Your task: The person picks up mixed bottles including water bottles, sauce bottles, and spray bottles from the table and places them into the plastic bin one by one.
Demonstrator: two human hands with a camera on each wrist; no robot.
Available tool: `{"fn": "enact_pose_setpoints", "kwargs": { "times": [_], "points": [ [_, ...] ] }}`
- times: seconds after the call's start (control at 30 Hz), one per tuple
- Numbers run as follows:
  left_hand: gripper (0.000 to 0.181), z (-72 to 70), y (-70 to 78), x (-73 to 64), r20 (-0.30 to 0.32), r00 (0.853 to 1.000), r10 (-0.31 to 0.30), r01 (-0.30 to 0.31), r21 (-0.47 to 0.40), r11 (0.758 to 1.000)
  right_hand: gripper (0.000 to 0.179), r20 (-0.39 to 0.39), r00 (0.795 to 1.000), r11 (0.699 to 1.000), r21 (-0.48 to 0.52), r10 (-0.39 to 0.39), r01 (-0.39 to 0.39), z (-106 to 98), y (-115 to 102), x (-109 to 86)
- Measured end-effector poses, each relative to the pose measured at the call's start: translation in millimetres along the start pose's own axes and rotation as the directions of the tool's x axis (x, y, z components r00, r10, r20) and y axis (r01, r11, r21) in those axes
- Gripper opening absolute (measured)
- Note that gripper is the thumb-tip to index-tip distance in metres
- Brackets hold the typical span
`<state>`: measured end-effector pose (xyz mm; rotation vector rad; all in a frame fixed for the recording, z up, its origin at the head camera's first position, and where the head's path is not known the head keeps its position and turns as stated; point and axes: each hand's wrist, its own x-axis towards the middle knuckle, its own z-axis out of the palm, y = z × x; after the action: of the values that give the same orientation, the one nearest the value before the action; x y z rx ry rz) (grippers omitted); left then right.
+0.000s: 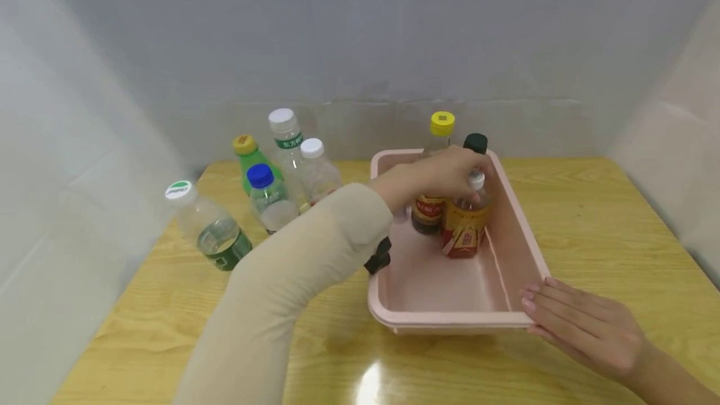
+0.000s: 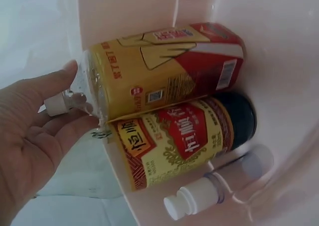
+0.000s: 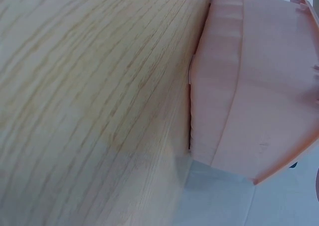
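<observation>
A pink plastic basin point(image 1: 458, 317) stands on the wooden table. My left hand point(image 1: 450, 170) reaches into it and grips the neck of a clear plastic bottle point(image 1: 464, 230) with a yellow and red label and white cap. The left wrist view shows thumb and fingers around that neck. Close against it is a sauce bottle point(image 2: 174, 144) with a red and gold label, its yellow cap point(image 1: 442, 124) showing in the head view. Beside them in the basin lies a small clear bottle point(image 2: 199, 196) with a white top. My right hand point(image 1: 590, 327) rests straight fingers on the basin's near right corner.
Left of the basin stand several bottles: a green-labelled one point(image 1: 216, 236), a blue-capped one point(image 1: 270, 202), a green one point(image 1: 255, 164), a tall white-capped one point(image 1: 287, 142) and a shorter white-capped one point(image 1: 320, 170). A dark green cap point(image 1: 475, 142) shows behind my left hand. A pale wall point(image 1: 360, 49) rises behind.
</observation>
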<state>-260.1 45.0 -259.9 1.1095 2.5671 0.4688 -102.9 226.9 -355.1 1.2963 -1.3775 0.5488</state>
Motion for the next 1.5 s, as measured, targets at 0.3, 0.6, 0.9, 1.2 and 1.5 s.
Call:
{"fn": "enact_pose_setpoints", "kwargs": {
  "times": [0.3, 0.6, 0.9, 1.2, 1.5],
  "points": [
    [0.052, -8.9, 5.7, -2.6, 0.051, 0.996, 0.074, -0.076, 0.034, 0.997, 0.020, 0.005, 1.000, 1.000, -0.002, 0.008, -0.008, -2.8, 0.9, -16.8],
    [0.063, -18.7, 13.7, -9.5, 0.049, 0.998, 0.028, -0.033, 0.118, 0.992, 0.020, -0.002, 1.000, 1.000, -0.011, 0.006, -0.006, -0.6, 0.6, -6.6],
    [0.082, -28.6, 8.2, -28.2, 0.030, 0.997, 0.076, -0.077, 0.043, 0.996, 0.020, -0.019, 1.000, 1.000, -0.007, -0.001, 0.001, 3.0, 1.2, 6.3],
    [0.087, -40.3, 7.0, -59.0, -0.085, 0.990, 0.116, -0.125, -0.101, 0.987, 0.019, -0.040, 0.999, 1.000, -0.008, -0.009, 0.009, 4.1, 1.9, 5.9],
    [0.086, -50.2, 6.4, -96.4, -0.234, 0.965, 0.115, -0.155, -0.160, 0.975, 0.019, -0.044, 0.999, 1.000, -0.002, -0.008, 0.008, 4.7, 1.6, 6.6]
  ]
}}
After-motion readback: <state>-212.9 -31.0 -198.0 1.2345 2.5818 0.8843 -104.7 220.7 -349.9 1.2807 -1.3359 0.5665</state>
